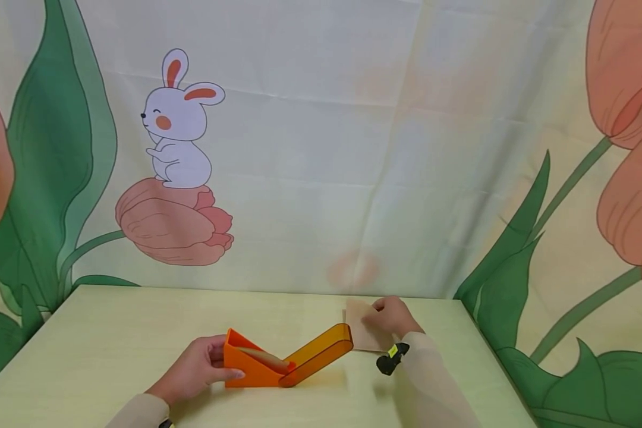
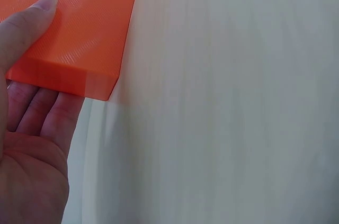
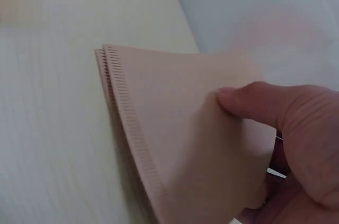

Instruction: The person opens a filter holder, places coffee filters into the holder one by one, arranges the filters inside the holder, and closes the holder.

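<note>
My left hand (image 1: 200,367) grips the closed end of an orange wedge-shaped coffee filter holder (image 1: 248,374), thumb on its near side and fingers behind. A see-through amber lid (image 1: 321,356) is swung open to the right of it. Inside the holder lies a tan paper edge (image 1: 262,356), apparently a coffee filter. My right hand (image 1: 397,318) pinches a few tan paper coffee filters (image 3: 164,102) beyond the lid. Their crimped edges show in the right wrist view, slightly offset. In the left wrist view the holder's orange wall (image 2: 79,28) sits between thumb and fingers.
The pale wood-grain table (image 1: 112,333) lies under both hands. Behind it hangs a cloth backdrop (image 1: 310,148) printed with a rabbit, tulips and leaves. A black wrist-worn piece (image 1: 392,358) with a yellow mark sits at the right sleeve.
</note>
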A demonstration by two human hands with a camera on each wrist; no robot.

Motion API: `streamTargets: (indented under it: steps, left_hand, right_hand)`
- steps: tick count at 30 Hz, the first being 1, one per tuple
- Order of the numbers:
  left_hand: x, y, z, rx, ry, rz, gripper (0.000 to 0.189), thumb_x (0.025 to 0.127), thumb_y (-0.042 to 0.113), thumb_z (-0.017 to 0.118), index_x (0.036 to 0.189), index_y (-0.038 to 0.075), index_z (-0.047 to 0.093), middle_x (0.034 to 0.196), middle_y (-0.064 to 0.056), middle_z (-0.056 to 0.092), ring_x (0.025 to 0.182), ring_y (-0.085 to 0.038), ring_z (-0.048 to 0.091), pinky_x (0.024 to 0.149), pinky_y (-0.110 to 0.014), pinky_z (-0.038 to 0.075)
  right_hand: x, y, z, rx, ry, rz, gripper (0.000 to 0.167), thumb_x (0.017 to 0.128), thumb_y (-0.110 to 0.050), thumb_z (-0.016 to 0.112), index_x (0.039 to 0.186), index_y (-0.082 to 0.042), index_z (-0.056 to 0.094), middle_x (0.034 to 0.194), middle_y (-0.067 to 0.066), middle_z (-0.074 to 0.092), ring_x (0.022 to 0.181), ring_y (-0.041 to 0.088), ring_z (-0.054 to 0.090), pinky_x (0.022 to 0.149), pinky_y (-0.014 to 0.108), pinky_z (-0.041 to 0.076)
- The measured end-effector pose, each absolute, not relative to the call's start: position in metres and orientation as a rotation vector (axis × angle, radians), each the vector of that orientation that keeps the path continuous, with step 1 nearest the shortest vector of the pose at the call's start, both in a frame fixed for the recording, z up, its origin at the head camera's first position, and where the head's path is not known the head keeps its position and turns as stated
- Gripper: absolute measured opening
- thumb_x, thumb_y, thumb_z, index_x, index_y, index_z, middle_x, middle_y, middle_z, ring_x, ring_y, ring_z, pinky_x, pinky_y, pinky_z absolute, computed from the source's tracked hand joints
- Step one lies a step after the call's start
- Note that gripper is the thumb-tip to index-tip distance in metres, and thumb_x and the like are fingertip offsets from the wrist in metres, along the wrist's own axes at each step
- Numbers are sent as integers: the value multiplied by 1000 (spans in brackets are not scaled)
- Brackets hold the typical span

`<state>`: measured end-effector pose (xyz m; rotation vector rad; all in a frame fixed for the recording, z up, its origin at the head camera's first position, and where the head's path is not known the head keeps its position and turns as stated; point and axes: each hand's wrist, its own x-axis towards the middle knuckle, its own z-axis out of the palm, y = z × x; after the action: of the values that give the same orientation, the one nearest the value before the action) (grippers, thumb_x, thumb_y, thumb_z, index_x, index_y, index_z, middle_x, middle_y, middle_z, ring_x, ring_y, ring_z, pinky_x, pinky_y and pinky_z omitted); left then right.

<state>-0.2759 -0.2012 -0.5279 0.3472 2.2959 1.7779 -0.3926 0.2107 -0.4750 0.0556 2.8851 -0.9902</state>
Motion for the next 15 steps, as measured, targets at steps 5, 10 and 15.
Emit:
streamTargets:
  steps: [5, 10, 15]
  left_hand:
    - [-277, -202, -528, 382, 2282, 1786, 61, 82, 25, 87, 134, 4, 63, 124, -11, 73, 107, -23, 73, 90, -28, 61]
    - [-277, -203, -529, 393, 2271, 1785, 60, 82, 25, 87, 133, 4, 63, 123, -10, 74, 106, -23, 73, 90, -27, 61]
    - [-276, -203, -528, 396, 2270, 1787, 61, 82, 25, 87, 134, 4, 63, 123, -10, 74, 106, -23, 73, 90, -28, 61]
  right_hand:
    - [-408, 226, -474, 10, 2793, -1050, 17, 85, -31, 81, 82, -15, 78, 86, 1, 66, 85, 23, 58, 67, 31, 50]
    - [-404, 233, -463, -50, 2720, -1149, 21, 84, -30, 84, 79, -11, 76, 79, 1, 61, 79, 21, 55, 62, 28, 48]
    - [-394, 229, -448, -125, 2710, -1216, 17, 83, -27, 86, 82, -11, 80, 76, -1, 58, 76, 19, 52, 61, 28, 45]
